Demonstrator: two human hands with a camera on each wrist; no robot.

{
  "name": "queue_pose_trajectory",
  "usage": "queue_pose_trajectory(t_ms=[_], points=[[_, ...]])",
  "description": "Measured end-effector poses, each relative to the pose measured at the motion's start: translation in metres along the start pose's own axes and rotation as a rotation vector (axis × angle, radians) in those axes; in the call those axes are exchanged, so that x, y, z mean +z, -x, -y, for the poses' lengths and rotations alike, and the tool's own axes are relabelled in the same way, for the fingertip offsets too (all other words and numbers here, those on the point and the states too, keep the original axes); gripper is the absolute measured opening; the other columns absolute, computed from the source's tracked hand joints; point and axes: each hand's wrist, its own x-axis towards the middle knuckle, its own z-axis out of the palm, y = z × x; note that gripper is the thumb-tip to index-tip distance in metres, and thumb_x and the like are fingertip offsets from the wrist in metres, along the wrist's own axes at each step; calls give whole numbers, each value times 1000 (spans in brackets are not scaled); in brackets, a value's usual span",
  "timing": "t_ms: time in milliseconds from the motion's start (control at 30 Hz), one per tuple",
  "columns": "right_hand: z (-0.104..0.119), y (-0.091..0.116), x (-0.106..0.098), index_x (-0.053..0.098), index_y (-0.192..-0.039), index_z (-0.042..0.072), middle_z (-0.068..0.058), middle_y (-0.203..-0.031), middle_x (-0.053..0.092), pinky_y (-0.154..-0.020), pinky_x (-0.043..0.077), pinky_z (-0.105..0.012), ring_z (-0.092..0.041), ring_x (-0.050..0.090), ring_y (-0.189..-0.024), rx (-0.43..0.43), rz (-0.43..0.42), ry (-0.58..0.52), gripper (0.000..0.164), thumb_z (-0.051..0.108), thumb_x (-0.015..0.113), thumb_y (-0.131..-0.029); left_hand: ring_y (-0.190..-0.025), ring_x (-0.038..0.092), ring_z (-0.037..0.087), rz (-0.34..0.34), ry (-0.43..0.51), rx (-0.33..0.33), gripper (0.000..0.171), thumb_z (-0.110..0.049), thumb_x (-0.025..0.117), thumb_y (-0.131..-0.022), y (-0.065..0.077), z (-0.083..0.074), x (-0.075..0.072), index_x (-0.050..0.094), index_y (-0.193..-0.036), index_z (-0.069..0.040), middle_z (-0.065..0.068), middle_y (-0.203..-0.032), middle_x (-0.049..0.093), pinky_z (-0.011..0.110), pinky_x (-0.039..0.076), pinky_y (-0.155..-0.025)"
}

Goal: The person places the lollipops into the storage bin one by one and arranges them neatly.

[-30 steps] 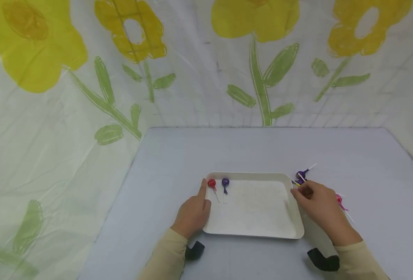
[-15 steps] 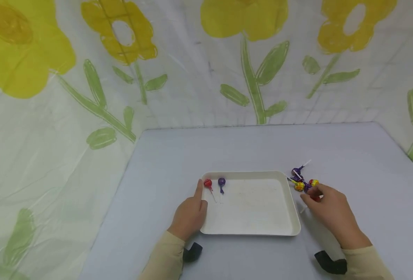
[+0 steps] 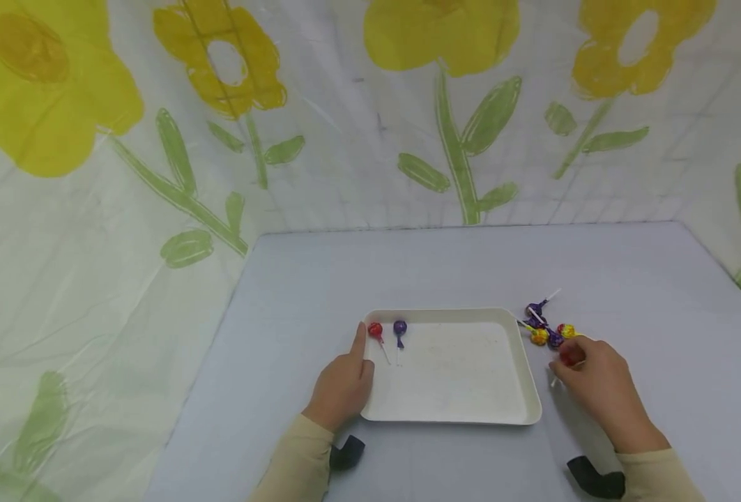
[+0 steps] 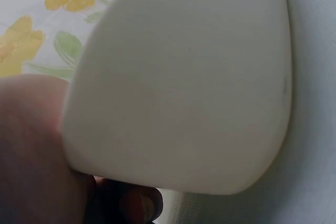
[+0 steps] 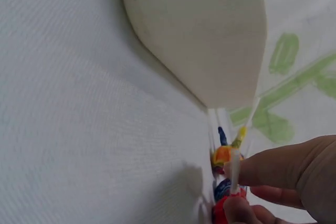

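My left hand [image 3: 340, 387] holds the left edge of the white tray [image 3: 452, 421], index finger stretched along the rim and thumb at the edge. Inside the tray, a red lollipop [image 3: 375, 330] and a purple lollipop [image 3: 399, 327] lie side by side at the far left, sticks toward me. Right of the tray, my right hand [image 3: 599, 383] pinches another red lollipop [image 5: 220, 211] between thumb and fingers; its white stick shows in the right wrist view. Just beyond those fingers lie purple lollipops [image 3: 536, 309] and yellow-wrapped lollipops [image 3: 538, 337].
The tray rests on a pale cloth-covered table [image 3: 320, 272]. Behind it hangs a white sheet [image 3: 345, 174] painted with yellow flowers. Dark wrist mounts [image 3: 596, 480] show below both hands.
My right hand has moved right, away from the tray's right edge, and now holds a red lollipop. More of the lollipop pile shows. The left hand stays at the tray edge.
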Motion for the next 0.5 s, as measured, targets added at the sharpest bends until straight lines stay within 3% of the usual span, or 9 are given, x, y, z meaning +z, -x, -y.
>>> queue_pose_trajectory(t_ms=[500], points=[[-10, 0, 5, 57, -128, -16, -14, -80, 62, -55, 43, -35, -26, 54, -70, 84, 14, 59, 46, 15, 66, -96, -53, 40, 16, -6, -1, -2, 65, -18, 46, -105, -1, 0, 2, 28, -165, -2, -1, -59, 42, 33, 36, -56]])
